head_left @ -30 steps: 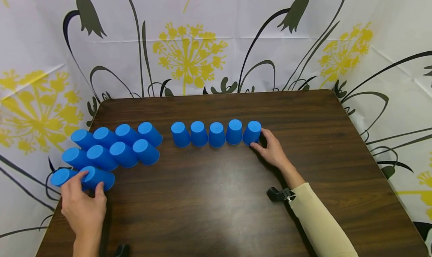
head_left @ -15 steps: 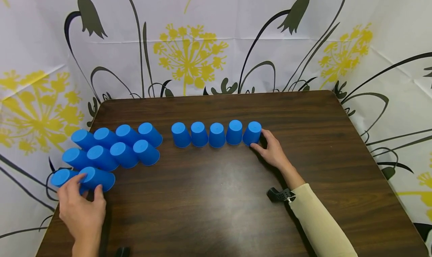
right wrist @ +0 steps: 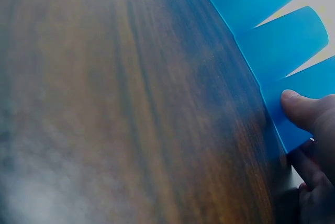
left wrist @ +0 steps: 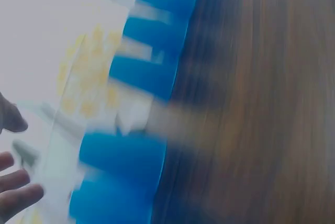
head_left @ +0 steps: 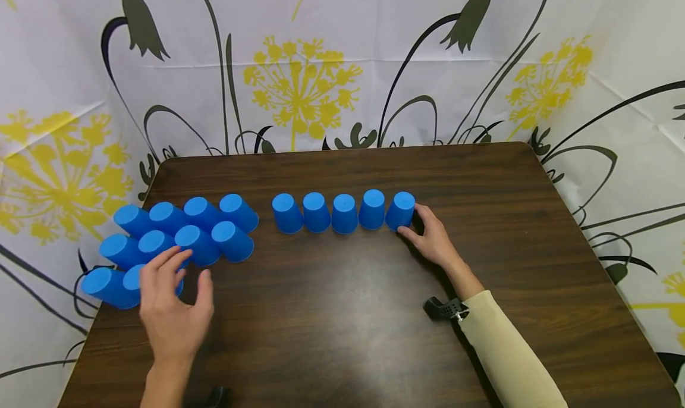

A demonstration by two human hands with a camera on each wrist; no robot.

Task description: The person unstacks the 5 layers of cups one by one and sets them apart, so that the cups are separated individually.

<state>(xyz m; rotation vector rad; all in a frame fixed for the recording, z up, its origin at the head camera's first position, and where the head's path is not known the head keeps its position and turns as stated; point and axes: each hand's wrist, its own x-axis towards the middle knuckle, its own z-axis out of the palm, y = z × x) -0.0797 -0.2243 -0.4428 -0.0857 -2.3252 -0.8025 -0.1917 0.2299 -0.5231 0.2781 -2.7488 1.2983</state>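
Blue cups (head_left: 233, 242) are standing upside down on the brown table (head_left: 342, 325): ten clustering in three rows at left, five lining up near the middle. Right hand (head_left: 432, 240) is gripping the rightmost cup (head_left: 399, 210) of the five, thumb pressing its near side. Left hand (head_left: 176, 316) is hanging released near the ten, fingers parted. Pale sleeve (head_left: 508, 345) is covering the right arm.

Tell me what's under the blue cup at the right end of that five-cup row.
That blue cup stands upside down, rim on the brown table. Its inside is covered, so whether anything is there cannot be seen.
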